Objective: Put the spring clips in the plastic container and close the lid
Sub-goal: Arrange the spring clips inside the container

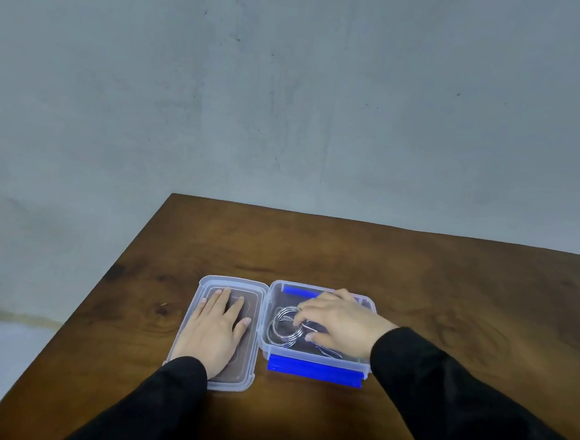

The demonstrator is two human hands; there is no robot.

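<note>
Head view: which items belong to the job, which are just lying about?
Job:
spring clips
plastic container
lid, open flat, under left hand
right hand, in the container at the clips

Lying about:
nothing; only the wooden table

Both arms wear long black sleeves of plain, matte cloth with no visible print, stripe or button. The left sleeve ends in a snug, rounded cuff at the wrist, and the right sleeve ends the same way, with soft folds along the forearm. The left hand and right hand are bare, with no rings, watch or gloves showing.
</note>
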